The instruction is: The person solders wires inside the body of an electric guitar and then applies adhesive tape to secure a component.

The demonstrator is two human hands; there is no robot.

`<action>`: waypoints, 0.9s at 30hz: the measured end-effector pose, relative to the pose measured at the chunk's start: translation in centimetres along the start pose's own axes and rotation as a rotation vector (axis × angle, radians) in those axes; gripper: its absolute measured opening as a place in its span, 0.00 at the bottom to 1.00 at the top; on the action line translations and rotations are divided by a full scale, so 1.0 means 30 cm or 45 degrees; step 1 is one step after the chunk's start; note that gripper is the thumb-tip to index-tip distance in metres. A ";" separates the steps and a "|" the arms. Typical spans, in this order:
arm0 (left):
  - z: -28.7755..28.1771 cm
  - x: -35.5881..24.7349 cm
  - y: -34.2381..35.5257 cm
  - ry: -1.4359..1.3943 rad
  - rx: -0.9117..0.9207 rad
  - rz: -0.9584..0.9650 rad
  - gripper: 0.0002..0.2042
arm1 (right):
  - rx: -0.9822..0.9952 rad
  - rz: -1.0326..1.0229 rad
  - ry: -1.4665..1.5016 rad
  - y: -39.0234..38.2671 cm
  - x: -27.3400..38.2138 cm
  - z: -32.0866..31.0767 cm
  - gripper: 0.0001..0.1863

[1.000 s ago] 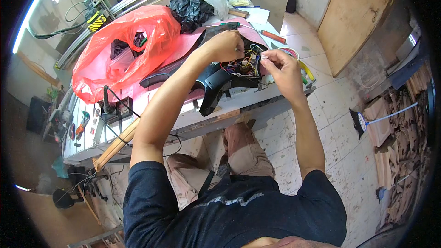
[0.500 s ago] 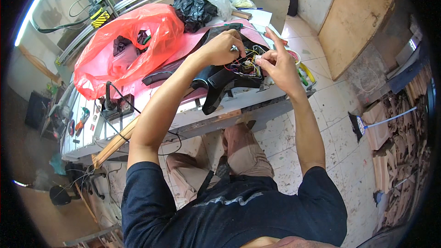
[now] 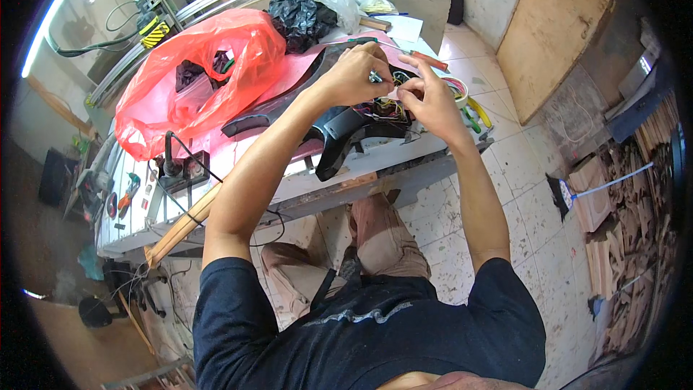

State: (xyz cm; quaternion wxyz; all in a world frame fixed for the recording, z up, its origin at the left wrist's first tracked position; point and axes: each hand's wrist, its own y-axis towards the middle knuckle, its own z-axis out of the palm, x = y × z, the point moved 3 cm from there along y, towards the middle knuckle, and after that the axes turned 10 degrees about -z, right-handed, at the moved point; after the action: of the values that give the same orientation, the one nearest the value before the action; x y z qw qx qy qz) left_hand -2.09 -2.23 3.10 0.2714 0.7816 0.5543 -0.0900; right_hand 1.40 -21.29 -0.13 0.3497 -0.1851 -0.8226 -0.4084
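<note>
On the workbench lies a black plastic housing (image 3: 341,126) with curved arms. Thin coloured wires (image 3: 390,108) bunch in its open right part. Above them my left hand (image 3: 355,76) is closed, its fingers curled around a small shiny metallic piece (image 3: 375,76) whose kind I cannot make out. Close beside it, my right hand (image 3: 433,105) is also closed, thumb and index finger pinched together over the wires. What sits between those fingertips is too small to name. Just beyond the right hand is a screwdriver (image 3: 431,61) with an orange-red handle.
Right of the housing are a white ring-shaped roll (image 3: 460,89) and yellow- and green-handled tools (image 3: 477,114). A translucent red plastic bag (image 3: 249,40) and a black bag (image 3: 303,18) occupy the bench's far left. A power strip (image 3: 189,171) with a cable lies near the front edge.
My hands have drawn closer together over the wires. The right one moved slightly left and its raised fingers folded down, uncovering the screwdriver handle. The white piece at its fingertips no longer shows.
</note>
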 end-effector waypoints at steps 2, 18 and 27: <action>0.002 0.004 -0.001 0.010 -0.075 -0.007 0.10 | 0.002 -0.020 0.009 -0.003 -0.013 -0.001 0.31; 0.006 -0.029 -0.024 -0.332 -0.237 -0.356 0.14 | -0.235 0.203 0.235 -0.017 -0.014 0.008 0.11; -0.009 -0.050 -0.042 -0.119 -0.371 -0.254 0.14 | -0.193 0.086 -0.049 -0.022 0.023 -0.023 0.12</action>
State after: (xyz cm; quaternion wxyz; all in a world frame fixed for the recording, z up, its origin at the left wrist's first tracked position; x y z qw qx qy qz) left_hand -3.85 -3.00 3.56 0.3970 0.6701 0.6231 -0.0715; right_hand 0.83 -22.21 0.30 0.3321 -0.2465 -0.7892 -0.4540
